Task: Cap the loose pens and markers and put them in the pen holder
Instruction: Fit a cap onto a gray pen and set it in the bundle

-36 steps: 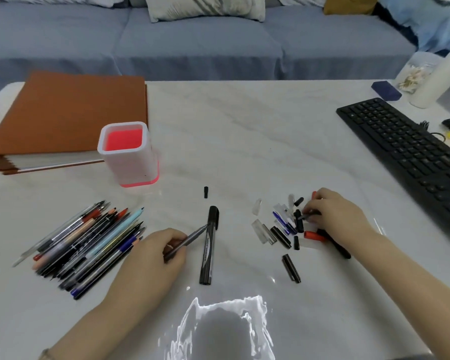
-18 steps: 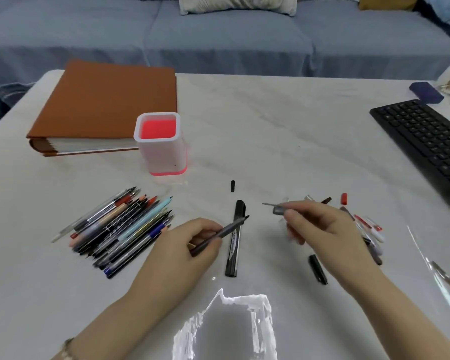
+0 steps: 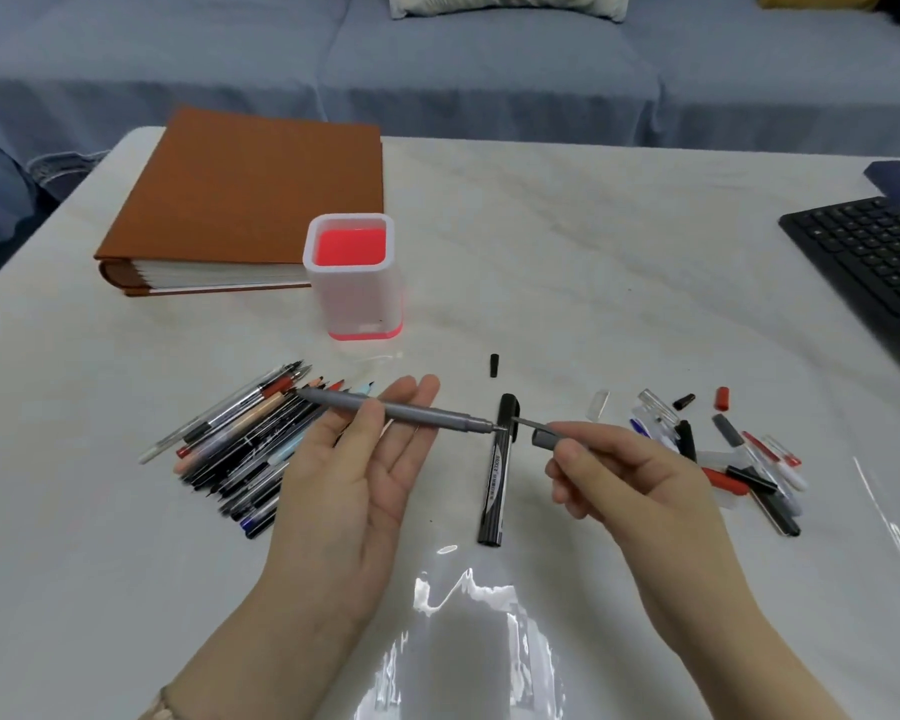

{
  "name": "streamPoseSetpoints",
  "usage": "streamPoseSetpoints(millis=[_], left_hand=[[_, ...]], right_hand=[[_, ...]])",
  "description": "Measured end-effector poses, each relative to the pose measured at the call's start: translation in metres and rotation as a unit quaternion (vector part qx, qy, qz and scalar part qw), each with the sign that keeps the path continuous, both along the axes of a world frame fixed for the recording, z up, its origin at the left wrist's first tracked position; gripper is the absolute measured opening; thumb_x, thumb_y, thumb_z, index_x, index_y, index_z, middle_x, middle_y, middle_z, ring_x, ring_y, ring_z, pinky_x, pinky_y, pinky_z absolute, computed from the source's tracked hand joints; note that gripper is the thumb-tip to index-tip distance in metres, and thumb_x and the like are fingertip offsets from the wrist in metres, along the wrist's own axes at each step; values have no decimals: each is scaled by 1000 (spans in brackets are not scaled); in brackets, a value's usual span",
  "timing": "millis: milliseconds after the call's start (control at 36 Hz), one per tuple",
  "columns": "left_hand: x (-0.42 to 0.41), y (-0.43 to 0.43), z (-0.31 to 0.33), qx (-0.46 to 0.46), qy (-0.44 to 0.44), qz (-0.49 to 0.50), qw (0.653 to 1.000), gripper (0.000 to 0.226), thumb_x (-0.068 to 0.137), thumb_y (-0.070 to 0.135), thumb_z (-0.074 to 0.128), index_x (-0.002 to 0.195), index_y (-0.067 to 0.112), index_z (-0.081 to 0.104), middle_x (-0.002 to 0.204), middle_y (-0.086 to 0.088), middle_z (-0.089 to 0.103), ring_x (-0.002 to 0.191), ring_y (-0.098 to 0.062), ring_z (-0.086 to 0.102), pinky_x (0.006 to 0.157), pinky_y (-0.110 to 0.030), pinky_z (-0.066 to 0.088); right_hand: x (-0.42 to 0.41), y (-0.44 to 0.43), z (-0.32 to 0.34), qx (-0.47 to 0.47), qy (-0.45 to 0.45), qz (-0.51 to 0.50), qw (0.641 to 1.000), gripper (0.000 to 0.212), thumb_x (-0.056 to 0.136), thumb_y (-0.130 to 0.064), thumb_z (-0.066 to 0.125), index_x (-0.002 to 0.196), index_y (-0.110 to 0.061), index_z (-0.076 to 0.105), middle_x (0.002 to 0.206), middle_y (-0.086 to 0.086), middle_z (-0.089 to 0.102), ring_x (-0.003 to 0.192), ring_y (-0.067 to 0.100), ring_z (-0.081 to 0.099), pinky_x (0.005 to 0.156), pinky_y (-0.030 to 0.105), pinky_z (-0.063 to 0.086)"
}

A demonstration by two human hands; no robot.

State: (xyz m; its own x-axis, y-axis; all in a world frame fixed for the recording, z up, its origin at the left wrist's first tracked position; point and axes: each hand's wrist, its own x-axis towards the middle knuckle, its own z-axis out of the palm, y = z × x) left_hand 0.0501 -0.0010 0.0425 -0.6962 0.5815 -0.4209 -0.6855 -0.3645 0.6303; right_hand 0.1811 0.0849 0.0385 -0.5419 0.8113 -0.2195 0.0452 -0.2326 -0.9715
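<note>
Pretty plain setup: a white marble-look table [image 3: 593,241] with a glossy top, and light bouncing off its near edge as a bright glare [image 3: 463,589]. Right behind it there's a grey-blue sofa [image 3: 437,80] with a pale cushion [image 3: 505,3] on it.

The white marble-pattern table [image 3: 619,262] carries a thick brown album [image 3: 261,189], lying flat at the far left with its white page edges facing the viewer. A black keyboard [image 3: 874,262] lies at the right edge, with a small dark blue object [image 3: 897,181] just beyond it. Behind the table stands a blue sofa [image 3: 437,75] with a pale cushion [image 3: 505,2] on it.
</note>
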Motion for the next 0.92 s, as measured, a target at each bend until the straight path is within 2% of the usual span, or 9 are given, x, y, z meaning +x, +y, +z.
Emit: streamPoseSetpoints(millis=[111, 278, 444, 556, 667, 750, 917], left_hand=[[4, 0, 0, 7, 7, 4, 1000, 19, 94, 4, 37, 106, -1, 51, 87, -8, 73, 88, -18, 71, 64, -25, 59], [6, -1, 1, 9, 25, 4, 1000, 26, 94, 5, 36, 116, -5, 48, 98, -12, 70, 90, -17, 70, 64, -23, 58], [13, -1, -3, 9, 49, -7, 999, 19, 94, 5, 37, 107, 0, 50, 85, -6, 75, 91, -16, 70, 66, -22, 57], [17, 0, -6, -3, 78, -12, 997, 22, 92, 4, 39, 111, -1, 49, 86, -7, 75, 91, -16, 70, 69, -21, 57], [19, 0, -8, -4, 88, -17, 996, 16, 87, 6, 43, 98, 8, 54, 81, -5, 74, 90, -17, 70, 68, -20, 56], [23, 0, -10, -17, 96, -30, 995, 13, 79, 9, 48, 89, 9, 57, 80, -7, 74, 89, -18, 71, 70, -22, 57], [33, 11, -12, -39, 95, -23, 994, 18, 90, 3, 40, 83, 9, 55, 74, -4, 74, 85, -15, 71, 74, -23, 57]], right_hand=[[-3, -3, 4, 12, 5, 7, 1000, 16, 79, -3, 61, 75, -16, 71, 54, -1, 64, 49, 6, 55, 52, 12, 45], [-3, -4, 5, 18, -1, 9, 1000, 16, 78, -3, 62, 75, -16, 71, 53, -2, 64, 47, 5, 54, 53, 11, 45], [-6, -4, 5, 21, 1, 11, 1000, 18, 79, -1, 60, 77, -16, 70, 53, -2, 66, 46, 3, 55, 53, 10, 45], [-7, -4, 6, 16, 13, 13, 1000, 20, 79, 1, 60, 75, -16, 70, 56, 2, 68, 47, 4, 56, 53, 11, 46], [-7, -5, 3, 18, 12, 22, 1000, 20, 79, 2, 59, 75, -15, 71, 56, 2, 69, 46, 4, 56, 51, 12, 45], [-7, -4, 0, 38, 5, 20, 999, 22, 79, 3, 59, 74, -15, 71, 55, 2, 69, 46, 3, 56, 49, 12, 44], [-4, 1, -10, 84, 0, 1, 996, 28, 79, 8, 59, 73, -17, 70, 53, 1, 68, 45, 3, 57, 51, 8, 44]])
